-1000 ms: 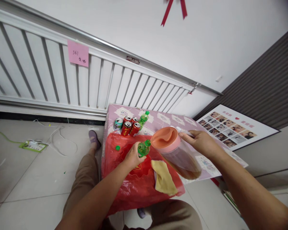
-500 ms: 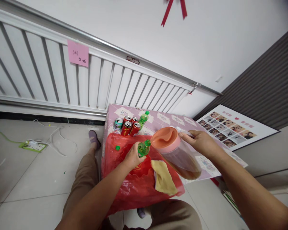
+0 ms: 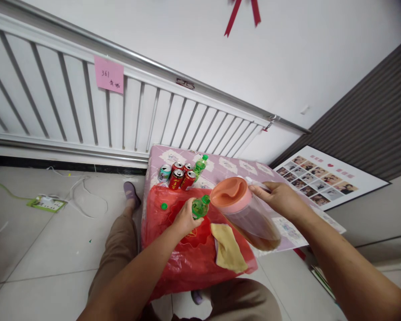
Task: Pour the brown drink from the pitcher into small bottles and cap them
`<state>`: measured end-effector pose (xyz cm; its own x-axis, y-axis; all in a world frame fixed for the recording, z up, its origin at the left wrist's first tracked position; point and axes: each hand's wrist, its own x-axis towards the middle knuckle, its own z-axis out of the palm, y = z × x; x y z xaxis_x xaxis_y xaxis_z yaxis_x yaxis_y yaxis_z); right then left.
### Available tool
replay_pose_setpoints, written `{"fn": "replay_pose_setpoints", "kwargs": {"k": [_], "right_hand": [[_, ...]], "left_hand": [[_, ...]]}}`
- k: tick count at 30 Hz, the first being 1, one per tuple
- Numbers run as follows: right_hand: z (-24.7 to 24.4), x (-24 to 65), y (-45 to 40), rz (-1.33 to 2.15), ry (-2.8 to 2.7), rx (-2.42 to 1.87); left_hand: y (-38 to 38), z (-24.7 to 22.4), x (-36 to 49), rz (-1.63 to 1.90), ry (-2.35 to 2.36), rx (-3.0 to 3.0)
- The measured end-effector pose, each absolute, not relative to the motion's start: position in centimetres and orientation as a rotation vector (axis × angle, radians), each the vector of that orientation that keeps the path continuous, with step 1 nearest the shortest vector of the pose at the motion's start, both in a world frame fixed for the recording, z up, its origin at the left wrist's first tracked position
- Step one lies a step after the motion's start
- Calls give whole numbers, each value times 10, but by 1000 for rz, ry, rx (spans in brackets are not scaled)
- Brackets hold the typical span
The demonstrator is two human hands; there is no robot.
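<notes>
My left hand point(image 3: 186, 218) is wrapped round a green plastic bottle point(image 3: 200, 207), held over a red scalloped tray point(image 3: 195, 240). The bottle's neck leans towards the pitcher and shows no cap. In my right hand point(image 3: 280, 196) is the handle of a clear pitcher point(image 3: 254, 223) with a pink-orange lid point(image 3: 231, 195). It is tilted to the left, its lid close to the bottle's mouth, and brown liquid lies in its lower part. Whether liquid is flowing I cannot make out. A green bottle cap point(image 3: 164, 206) lies on the red plastic sheet point(image 3: 173, 276), left of my left hand.
Several red cans point(image 3: 176, 179), a teal can point(image 3: 164, 173) and another green bottle point(image 3: 200, 167) stand behind the tray on the patterned tablecloth point(image 3: 243, 167). A yellow cloth point(image 3: 229, 249) lies at the near right. Behind is a white radiator point(image 3: 173, 116); a photo board point(image 3: 321, 176) leans at right.
</notes>
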<state>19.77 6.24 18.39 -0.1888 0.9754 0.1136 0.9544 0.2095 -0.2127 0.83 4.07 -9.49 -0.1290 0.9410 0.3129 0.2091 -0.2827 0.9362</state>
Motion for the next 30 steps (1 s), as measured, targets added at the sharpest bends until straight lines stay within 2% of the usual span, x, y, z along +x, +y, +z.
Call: {"fn": "replay_pose_setpoints", "kwargs": {"k": [30], "right_hand": [[187, 195, 60, 142, -2271, -1800]], "left_hand": [[40, -94, 8, 1479, 1286, 1480]]}}
